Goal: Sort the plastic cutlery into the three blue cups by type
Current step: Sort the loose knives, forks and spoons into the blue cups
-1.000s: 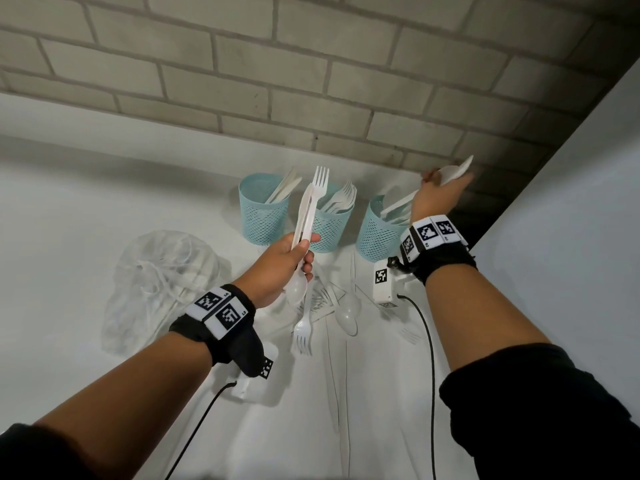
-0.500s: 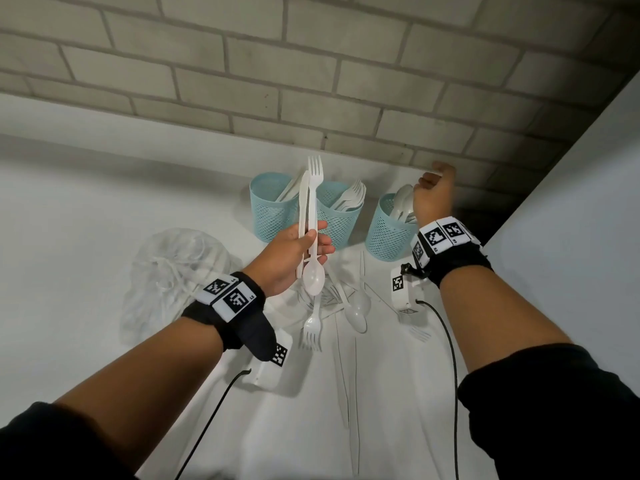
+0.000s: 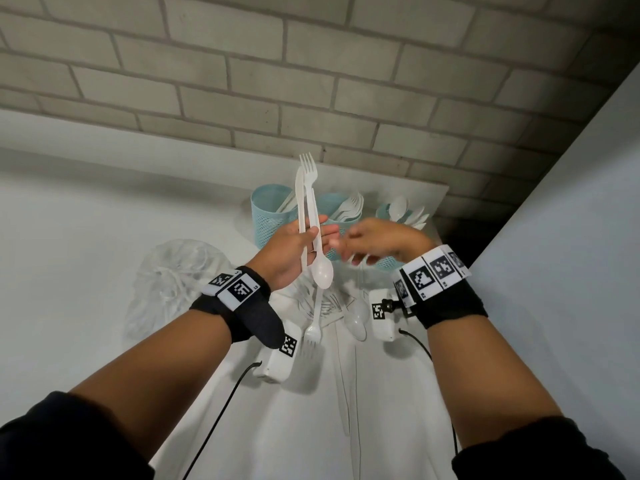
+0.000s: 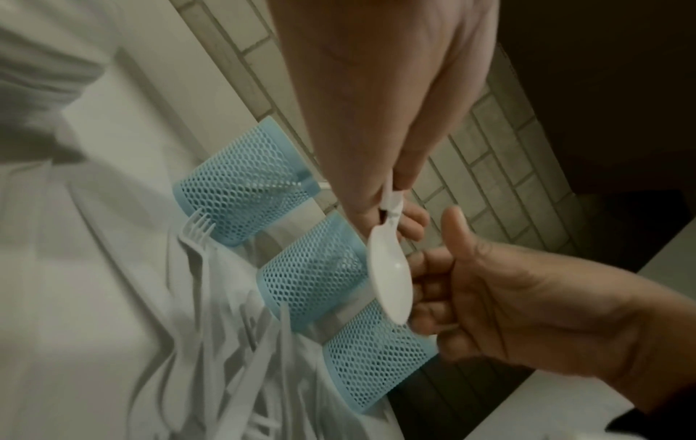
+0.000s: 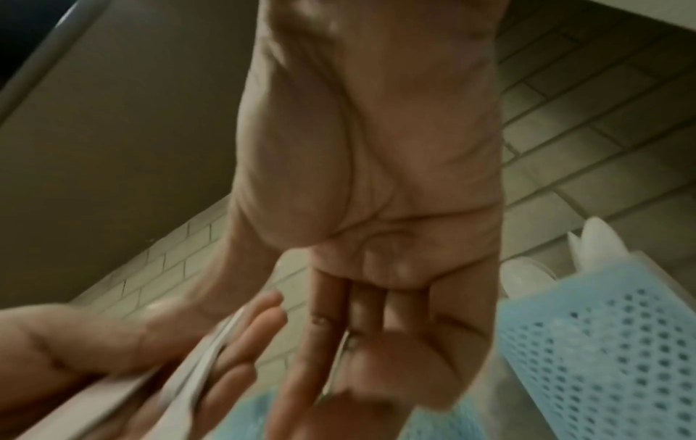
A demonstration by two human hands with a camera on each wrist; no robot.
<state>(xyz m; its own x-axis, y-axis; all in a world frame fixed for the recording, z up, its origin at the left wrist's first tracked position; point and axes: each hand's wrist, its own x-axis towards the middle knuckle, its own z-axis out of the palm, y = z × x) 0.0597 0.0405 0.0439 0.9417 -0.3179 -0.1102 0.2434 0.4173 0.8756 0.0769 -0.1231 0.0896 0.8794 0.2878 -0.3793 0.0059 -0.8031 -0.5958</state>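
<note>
My left hand (image 3: 320,233) holds a white plastic knife (image 3: 299,188), fork (image 3: 307,168) and spoon (image 3: 322,271) upright in one bundle, with the spoon bowl hanging down. My right hand (image 3: 349,251) is empty, blurred, and just right of that bundle. In the left wrist view its fingers (image 4: 433,285) sit behind the spoon bowl (image 4: 390,279). Three blue mesh cups stand at the wall. The left cup (image 3: 270,220) has knives, the middle cup (image 3: 341,206) forks, the right cup (image 3: 386,213) spoons. Loose cutlery (image 3: 313,327) lies on the table below my hands.
A crumpled clear plastic bag (image 3: 176,271) lies left of the cups. A brick wall (image 3: 311,81) runs behind them and a white panel (image 3: 571,237) closes the right side. Black cables (image 3: 214,424) trail from both wrist units across the white table (image 3: 86,237).
My right hand let a spoon go at the right cup, then swung left and down to the bundle. My left hand kept its grip and lifted the bundle slightly.
</note>
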